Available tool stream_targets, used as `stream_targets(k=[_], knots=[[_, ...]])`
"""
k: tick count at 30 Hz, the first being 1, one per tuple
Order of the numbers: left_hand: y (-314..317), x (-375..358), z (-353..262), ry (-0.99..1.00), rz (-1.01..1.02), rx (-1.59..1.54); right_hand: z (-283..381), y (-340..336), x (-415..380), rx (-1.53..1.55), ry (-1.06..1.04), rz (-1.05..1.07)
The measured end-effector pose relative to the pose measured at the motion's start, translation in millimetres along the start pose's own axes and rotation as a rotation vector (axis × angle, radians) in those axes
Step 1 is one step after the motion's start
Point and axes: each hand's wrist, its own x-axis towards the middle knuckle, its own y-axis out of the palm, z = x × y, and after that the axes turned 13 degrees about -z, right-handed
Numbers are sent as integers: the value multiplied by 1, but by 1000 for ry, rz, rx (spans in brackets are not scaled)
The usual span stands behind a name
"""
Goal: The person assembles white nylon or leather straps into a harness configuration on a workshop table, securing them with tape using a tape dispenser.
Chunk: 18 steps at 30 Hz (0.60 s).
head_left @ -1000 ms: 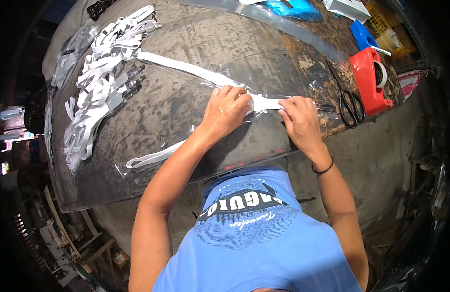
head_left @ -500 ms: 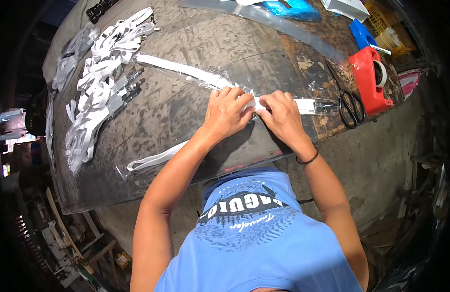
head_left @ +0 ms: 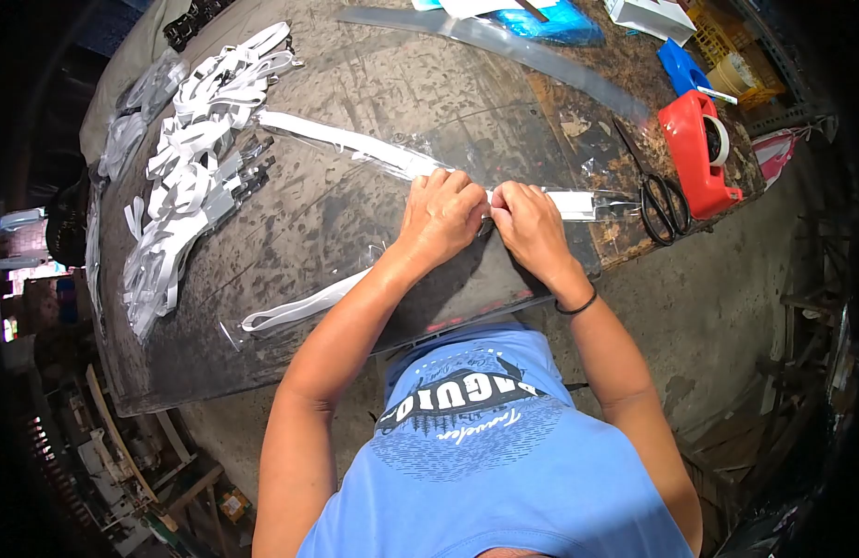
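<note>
A white lanyard (head_left: 355, 141) in clear plastic runs across the dark table, passing under my hands, its flat end emerging at the right. My left hand (head_left: 439, 219) is closed on its middle, fingers bent down and thumb toward the right. Close beside it, my right hand (head_left: 534, 228) pinches the same lanyard, with the fingertips of both hands nearly meeting. What lies directly under the fingers is hidden. Nearer my left forearm lies another white lanyard (head_left: 295, 309), looped at its end and partly covered by the arm.
Many white lanyards lie in a pile (head_left: 183, 181) on the left of the table (head_left: 262, 223). On the right are black-handled scissors (head_left: 667, 209) and a red tape dispenser (head_left: 697, 153). A long clear plastic strip (head_left: 532, 58) and a blue plastic packet (head_left: 564, 26) lie at the back.
Both hands stay on the lanyard; the fingers have drawn in tighter, and the white piece seen between them before is now mostly covered. The view has shifted slightly.
</note>
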Motion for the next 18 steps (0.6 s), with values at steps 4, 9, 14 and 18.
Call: stream_targets(k=[4, 9, 14, 18], knots=[[1, -3, -2, -4, -27, -16, -10, -21, 1, 36, -129, -86], [1, -5, -3, -5, -47, -9, -16, -46, 1, -123, -343, 37], [-2, -1, -3, 48, 1, 28, -18, -41, 7, -35, -288, 115], [-3, 0, -2, 101, 15, 39, -11, -22, 10, 84, -204, -14]])
